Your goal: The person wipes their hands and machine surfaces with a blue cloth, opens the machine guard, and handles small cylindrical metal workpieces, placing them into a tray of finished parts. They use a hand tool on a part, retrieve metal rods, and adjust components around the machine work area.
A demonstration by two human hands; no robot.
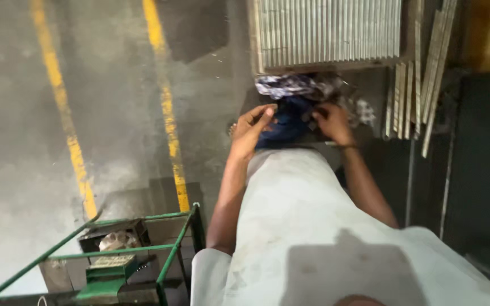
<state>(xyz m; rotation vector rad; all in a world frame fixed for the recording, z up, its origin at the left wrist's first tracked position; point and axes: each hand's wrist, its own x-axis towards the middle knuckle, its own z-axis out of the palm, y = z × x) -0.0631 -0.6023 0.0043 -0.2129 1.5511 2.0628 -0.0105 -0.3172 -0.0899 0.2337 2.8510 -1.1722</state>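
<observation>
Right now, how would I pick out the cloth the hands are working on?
Find the stack of ribbed metal sheets at the top of the view. Just below its near edge lies a heap of rags. The dark blue cloth sits between the left hand and right hand; it is plain and dark, while the rags above it are patterned blue and white.

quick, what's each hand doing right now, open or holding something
Left hand: fingers partly curled against the dark blue cloth; grip cannot be told.
Right hand: fingers curled at the same cloth; grip cannot be told.
</observation>
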